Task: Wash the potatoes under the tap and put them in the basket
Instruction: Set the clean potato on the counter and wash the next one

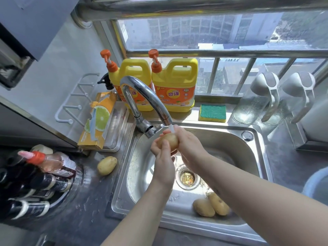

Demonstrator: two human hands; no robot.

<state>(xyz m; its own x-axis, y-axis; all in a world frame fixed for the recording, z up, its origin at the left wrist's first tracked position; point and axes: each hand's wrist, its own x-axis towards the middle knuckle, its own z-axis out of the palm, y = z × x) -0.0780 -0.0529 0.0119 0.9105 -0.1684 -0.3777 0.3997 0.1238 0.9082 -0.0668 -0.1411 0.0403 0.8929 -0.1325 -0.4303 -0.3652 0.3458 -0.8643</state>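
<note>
Both hands meet over the sink [119,192], right under the tap [142,96] spout. The left hand [163,157] cups a potato [167,142] from below with its thumb laid across the near face, the right hand [188,144] curls its fingers round the far side, and the water stream [171,127] lands on them. Two more potatoes [203,207] lie touching in the sink's near right corner, partly under the right forearm; a fourth potato [107,165] sits on the steel counter [88,192], just beside the sink's left rim.
</note>
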